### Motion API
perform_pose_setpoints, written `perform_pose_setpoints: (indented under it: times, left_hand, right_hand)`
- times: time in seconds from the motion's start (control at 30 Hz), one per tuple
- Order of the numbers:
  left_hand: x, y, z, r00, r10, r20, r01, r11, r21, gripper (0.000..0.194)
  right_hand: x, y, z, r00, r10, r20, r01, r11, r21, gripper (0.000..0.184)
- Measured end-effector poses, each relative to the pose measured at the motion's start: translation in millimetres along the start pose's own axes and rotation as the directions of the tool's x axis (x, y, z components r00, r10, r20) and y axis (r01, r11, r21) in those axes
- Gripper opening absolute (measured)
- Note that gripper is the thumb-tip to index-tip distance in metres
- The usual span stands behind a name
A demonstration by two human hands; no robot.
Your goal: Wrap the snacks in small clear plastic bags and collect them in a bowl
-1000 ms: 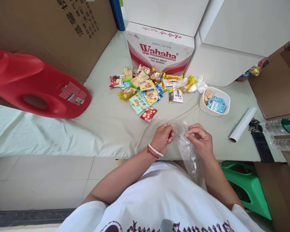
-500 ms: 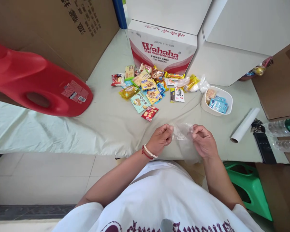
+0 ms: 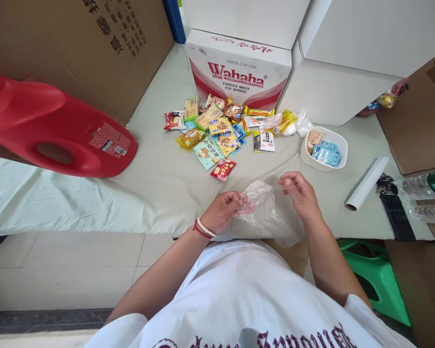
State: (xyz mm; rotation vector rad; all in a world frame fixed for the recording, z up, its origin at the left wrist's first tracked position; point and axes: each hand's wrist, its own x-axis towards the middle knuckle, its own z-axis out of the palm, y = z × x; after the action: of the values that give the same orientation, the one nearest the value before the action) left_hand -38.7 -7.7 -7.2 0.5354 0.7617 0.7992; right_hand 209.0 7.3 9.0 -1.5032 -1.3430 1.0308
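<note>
My left hand (image 3: 223, 210) is closed on the rim of a clear plastic bag (image 3: 263, 205), which rests crumpled on the pale green cloth near the table's front edge. My right hand (image 3: 299, 192) hovers just right of the bag with fingers loosely curled and nothing in them. A heap of small snack packets (image 3: 221, 130) lies beyond my hands. A white bowl (image 3: 339, 159) with a few packets in it stands to the right of the heap.
A Wahaha carton (image 3: 239, 72) and white boxes stand at the back. A red plastic jug (image 3: 54, 128) lies on the left before a brown carton. A white roll (image 3: 366, 183), keys, a black strap and water bottles (image 3: 424, 186) lie right. A green stool (image 3: 377, 278) is below.
My right hand has let go of the bag and lifted away to the right. The left hand keeps the bag, which has dropped onto the cloth and bunched up.
</note>
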Motion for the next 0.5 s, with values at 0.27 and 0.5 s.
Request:
perform_pose_setpoints:
  times: [0.27, 0.5]
  left_hand:
    - [-0.1, -12.4, 5.8, 0.933, -0.010, -0.361, 0.035, 0.997, 0.062, 0.063]
    - [2.5, -10.5, -3.8, 0.936, -0.047, -0.348, 0.118, 0.976, 0.184, 0.041]
  right_hand:
    - [-23.6, 19.3, 43.0, 0.989, 0.114, 0.096, -0.107, 0.991, -0.080, 0.023]
    - [-24.1, 1.3, 41.1, 0.991, 0.134, 0.010, -0.134, 0.991, 0.014, 0.029]
